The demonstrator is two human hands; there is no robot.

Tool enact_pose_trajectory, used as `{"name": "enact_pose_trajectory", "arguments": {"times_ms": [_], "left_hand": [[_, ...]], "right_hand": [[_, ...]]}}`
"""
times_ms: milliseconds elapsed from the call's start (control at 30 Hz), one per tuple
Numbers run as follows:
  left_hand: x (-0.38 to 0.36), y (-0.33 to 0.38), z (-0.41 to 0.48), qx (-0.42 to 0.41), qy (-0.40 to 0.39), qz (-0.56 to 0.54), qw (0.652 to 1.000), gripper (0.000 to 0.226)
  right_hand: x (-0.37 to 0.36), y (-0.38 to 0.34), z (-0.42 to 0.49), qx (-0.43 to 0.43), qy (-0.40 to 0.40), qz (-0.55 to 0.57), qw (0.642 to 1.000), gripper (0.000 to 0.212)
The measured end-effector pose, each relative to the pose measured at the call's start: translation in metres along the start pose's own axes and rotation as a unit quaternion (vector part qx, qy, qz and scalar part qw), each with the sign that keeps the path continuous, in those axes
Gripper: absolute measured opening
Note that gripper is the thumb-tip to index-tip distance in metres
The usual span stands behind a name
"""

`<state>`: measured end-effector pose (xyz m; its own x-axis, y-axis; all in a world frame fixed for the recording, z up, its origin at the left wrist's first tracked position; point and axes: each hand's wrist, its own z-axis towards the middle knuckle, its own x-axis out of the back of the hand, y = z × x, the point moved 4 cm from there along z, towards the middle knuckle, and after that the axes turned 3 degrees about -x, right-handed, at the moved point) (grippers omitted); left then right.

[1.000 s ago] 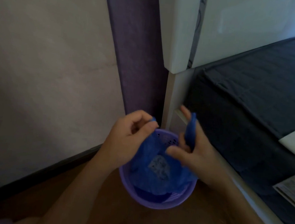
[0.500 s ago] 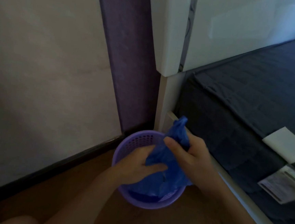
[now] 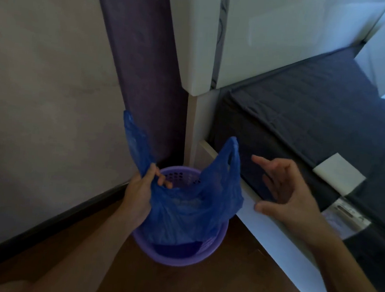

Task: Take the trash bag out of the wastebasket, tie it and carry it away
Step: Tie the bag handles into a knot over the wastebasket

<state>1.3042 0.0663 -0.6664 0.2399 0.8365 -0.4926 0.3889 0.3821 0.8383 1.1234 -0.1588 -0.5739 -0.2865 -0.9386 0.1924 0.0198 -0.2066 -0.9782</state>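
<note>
A purple basket (image 3: pixel 179 249) with a perforated wall stands on the wooden floor (image 3: pixel 221 288) in the corner between the wall (image 3: pixel 41 74) and the bed (image 3: pixel 316 124). A blue bag (image 3: pixel 181 212) sits in it, its lower part inside the basket and its upper part raised above the rim. Something pale shows faintly through the plastic, but what it is cannot be told. The left hand (image 3: pixel 139 193) grasps the bag at the base of its left handle, which sticks up against the wall. The bag's right handle stands free just beside the bed frame. The right hand (image 3: pixel 285 193) hovers released, fingers spread, near that handle and not touching it. On the bed's dark sheet lies a white folded cloth (image 3: pixel 339 173).
</note>
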Motion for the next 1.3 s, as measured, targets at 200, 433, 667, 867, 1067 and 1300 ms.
{"name": "enact_pose_trajectory", "arguments": {"times_ms": [200,433,667,867,1067,1300], "left_hand": [[-0.018,0.004,-0.014,0.015,-0.061,0.031,0.998,0.032],[-0.022,0.012,-0.032,0.004,-0.086,0.075,0.993,0.027],[-0.041,0.023,-0.065,-0.154,-0.107,0.359,0.914,0.028],[-0.049,0.017,-0.076,-0.463,-0.207,0.663,0.551,0.020],[-0.050,0.016,-0.072,-0.459,-0.227,0.703,0.495,0.019],[-0.050,0.012,-0.064,-0.362,-0.214,0.728,0.541,0.057]], "right_hand": [[-0.056,0.021,0.019,-0.032,-0.132,-0.178,0.975,0.106],[-0.078,0.012,0.037,-0.008,-0.036,0.143,0.989,0.014],[-0.100,0.032,0.053,-0.144,0.105,0.328,0.928,0.018],[-0.111,0.044,0.064,-0.206,0.021,0.017,0.978,0.017],[-0.117,0.051,0.046,-0.173,-0.084,0.108,0.975,0.015],[-0.080,0.009,0.035,-0.193,-0.069,0.046,0.978,0.042]]}}
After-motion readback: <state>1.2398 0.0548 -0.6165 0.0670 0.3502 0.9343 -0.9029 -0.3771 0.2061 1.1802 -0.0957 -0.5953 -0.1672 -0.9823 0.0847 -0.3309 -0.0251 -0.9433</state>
